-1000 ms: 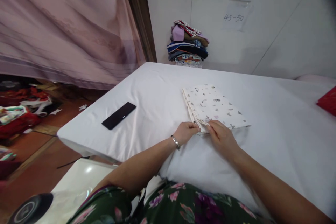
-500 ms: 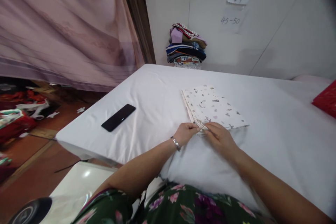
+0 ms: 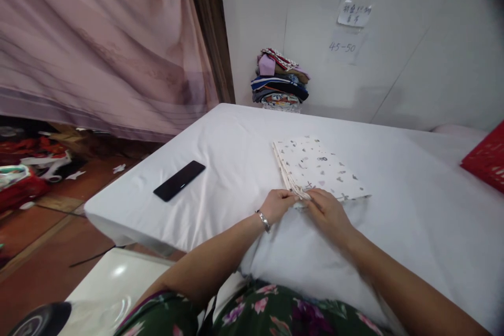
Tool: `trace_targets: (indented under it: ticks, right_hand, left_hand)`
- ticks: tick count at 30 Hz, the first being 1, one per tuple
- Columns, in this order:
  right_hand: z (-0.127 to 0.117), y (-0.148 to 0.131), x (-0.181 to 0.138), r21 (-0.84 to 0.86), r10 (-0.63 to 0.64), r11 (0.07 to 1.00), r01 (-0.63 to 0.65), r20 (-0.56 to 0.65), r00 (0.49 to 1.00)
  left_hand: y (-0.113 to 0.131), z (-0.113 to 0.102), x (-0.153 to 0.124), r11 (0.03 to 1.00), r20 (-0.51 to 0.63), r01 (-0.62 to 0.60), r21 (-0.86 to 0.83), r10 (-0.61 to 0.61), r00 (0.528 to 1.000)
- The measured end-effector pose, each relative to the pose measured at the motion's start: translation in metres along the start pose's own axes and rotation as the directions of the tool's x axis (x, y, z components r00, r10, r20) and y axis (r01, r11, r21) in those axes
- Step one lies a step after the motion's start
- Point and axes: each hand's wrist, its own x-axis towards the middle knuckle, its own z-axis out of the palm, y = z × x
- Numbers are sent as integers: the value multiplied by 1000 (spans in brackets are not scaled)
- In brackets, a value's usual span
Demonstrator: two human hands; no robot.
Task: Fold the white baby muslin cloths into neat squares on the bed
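A folded white cloth with small printed figures (image 3: pixel 317 168) lies flat on the white-covered table (image 3: pixel 236 136). My left hand (image 3: pixel 276 205), with a bracelet on the wrist, pinches the cloth's near left corner. My right hand (image 3: pixel 328 211) rests right beside it, fingers closed on the same near edge. The two hands almost touch each other.
A black phone (image 3: pixel 179 180) lies on the table to the left. A stack of folded clothes (image 3: pixel 280 80) stands at the far edge against the wall. A red item (image 3: pixel 486 160) sits at the right edge. A pink curtain (image 3: pixel 98 42) hangs at left.
My hands have kept their hold on the cloth's near edge. Only the view has tilted up slightly, so everything sits a little lower in the picture.
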Motion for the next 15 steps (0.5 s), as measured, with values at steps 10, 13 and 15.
trace_targets:
  ticks: [10,13,15]
  right_hand:
    - [0,-9,10,41,-61,997,61,3,998]
    - [4,-8,5,15,-177,984,176,95,980]
    - [1,-5,4,97,-65,994,59,54,996]
  left_hand:
    - [-3,-15,-5,955,-24,-37,293,46,999]
    - [-5,-13,-6,969,50,-49,244,38,998]
    - [-5,-12,-7,972,51,-45,232,34,998]
